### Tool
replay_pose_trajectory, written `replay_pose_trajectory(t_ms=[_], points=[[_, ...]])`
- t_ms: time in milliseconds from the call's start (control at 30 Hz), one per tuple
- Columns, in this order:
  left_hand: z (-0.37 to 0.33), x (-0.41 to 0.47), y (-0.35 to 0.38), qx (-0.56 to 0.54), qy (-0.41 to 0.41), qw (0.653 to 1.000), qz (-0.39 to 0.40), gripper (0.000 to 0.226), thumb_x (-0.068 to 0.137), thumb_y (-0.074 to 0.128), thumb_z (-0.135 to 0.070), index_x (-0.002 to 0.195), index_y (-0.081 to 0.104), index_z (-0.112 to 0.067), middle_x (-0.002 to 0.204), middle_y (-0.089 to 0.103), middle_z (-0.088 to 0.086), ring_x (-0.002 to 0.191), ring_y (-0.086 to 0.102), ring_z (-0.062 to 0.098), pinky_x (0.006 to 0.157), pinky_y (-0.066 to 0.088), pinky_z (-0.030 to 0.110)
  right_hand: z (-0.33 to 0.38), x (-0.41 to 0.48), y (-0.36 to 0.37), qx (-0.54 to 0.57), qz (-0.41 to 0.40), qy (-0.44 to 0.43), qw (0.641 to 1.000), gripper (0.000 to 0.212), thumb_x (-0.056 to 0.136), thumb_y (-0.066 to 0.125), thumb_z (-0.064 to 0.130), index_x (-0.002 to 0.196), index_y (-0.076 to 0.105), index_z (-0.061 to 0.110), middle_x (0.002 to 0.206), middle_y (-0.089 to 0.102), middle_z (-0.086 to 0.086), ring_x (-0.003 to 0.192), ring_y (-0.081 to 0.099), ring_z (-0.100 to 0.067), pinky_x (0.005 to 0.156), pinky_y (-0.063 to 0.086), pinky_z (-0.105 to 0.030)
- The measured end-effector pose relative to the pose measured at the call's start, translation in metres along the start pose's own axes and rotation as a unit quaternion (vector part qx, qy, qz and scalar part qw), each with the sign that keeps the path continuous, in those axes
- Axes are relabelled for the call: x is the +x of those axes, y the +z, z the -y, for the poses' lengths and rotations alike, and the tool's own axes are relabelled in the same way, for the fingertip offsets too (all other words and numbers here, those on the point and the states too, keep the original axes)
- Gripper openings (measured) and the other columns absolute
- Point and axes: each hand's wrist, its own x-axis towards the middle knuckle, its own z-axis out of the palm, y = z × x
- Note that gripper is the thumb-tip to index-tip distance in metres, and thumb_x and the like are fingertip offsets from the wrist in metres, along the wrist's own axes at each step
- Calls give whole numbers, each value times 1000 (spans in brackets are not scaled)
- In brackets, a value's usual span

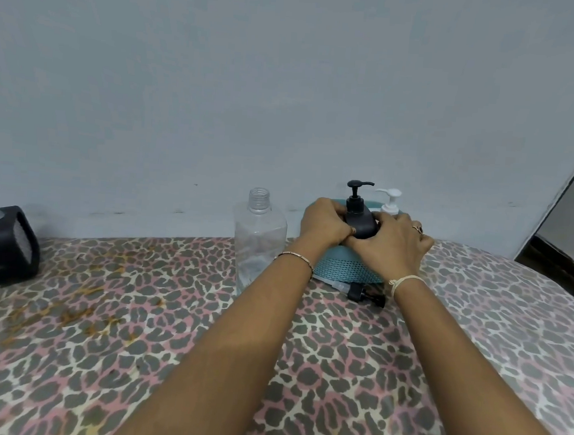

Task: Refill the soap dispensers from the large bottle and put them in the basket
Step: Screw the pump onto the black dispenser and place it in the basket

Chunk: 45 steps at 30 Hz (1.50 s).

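Hands (left (326, 225), right (395, 246)) snug around black dispenser (360, 221)

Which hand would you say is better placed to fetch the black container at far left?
Left hand, probably: it is nearer the black container; the right hand would cross the clear bottle.

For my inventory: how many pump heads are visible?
3: black pump on the dark dispenser in the basket, white pump behind it, loose pump on the table in front. More may be hidden.
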Motion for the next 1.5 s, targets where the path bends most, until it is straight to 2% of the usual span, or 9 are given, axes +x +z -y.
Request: replay_pose_trajectory(t_ms=[133, 367, 500, 733, 933, 1033, 1200, 1333, 1500], points=[[2, 0, 2, 23, 9, 1000, -8, 30, 76, 68, -4, 105, 72, -11, 101, 71, 10, 95, 65, 23, 82, 53, 30, 3, -5, -2, 10, 0, -6, 1000, 55, 72, 64, 55, 119, 57, 29, 114, 56, -4, 113, 49, -27, 90, 30, -41], [2, -5, 7, 9, 3, 999, -46, 27, 78, 65, -1, 103, 71, -9, 96, 72, 10, 93, 67, 24, 85, 55, 35, 2, -10, -2, 23, -23, 7, 999, 46, 71, 63, 58, 104, 65, 27, 101, 66, -2, 105, 57, -27, 89, 36, -41], [1, -5, 4, 29, 11, 999, -17, 30, 79, 61, 1, 106, 71, -8, 103, 71, 11, 97, 65, 25, 85, 54, 34, 2, -11, -2, 15, -20, 10, 1000, 46, 70, 63, 60, 101, 66, 26, 103, 63, -4, 105, 56, -28, 90, 36, -42], [-7, -13, 1, 97, 40, 993, 48, 31, 77, 49, 6, 97, 72, -3, 93, 69, 18, 90, 63, 32, 65, 45, 29, 7, -15, -7, 10, -7, 39, 999, 37, 78, 59, 44, 106, 66, 22, 116, 52, -10, 113, 48, -31, 95, 32, -42], [-8, -28, -4, 116, 69, 986, 95, 31, 86, 47, 0, 110, 66, -1, 102, 67, 19, 89, 60, 30, 72, 47, 33, 7, -21, -10, -3, 23, 36, 999, 40, 84, 55, 43, 118, 64, 24, 122, 50, -11, 118, 46, -31, 99, 30, -43], [-10, -42, -8, 99, 82, 989, 70, 37, 89, 43, 0, 119, 64, -6, 105, 68, 16, 82, 57, 26, 69, 43, 30, 7, -27, -14, -1, 33, 24, 999, 38, 89, 51, 42, 122, 63, 27, 126, 48, -12, 121, 44, -32, 102, 29, -45], [-6, -73, -17, 2, 105, 994, -9, 38, 91, 44, -3, 124, 61, -9, 124, 65, 6, 114, 58, 20, 99, 45, 30, 14, -54, -25, 39, -30, -15, 999, 32, 90, 55, 33, 118, 61, 21, 122, 53, -7, 116, 49, -28, 97, 33, -44], [13, -110, -29, -60, 123, 985, -102, 21, 95, 50, -21, 107, 67, -16, 101, 70, -1, 91, 63, 12, 82, 51, 27, 35, -95, -27, 106, -82, -110, 985, 24, 89, 56, 30, 109, 62, 17, 112, 61, -1, 104, 56, -21, 87, 39, -40], [52, -148, -63, -113, 75, 970, -204, 14, 95, 52, -30, 90, 64, -25, 84, 70, -7, 78, 65, 7, 75, 54, 31, 74, -144, -19, 180, -89, -200, 959, 19, 84, 57, 32, 96, 60, 17, 93, 64, 2, 85, 61, -19, 72, 48, -40]])
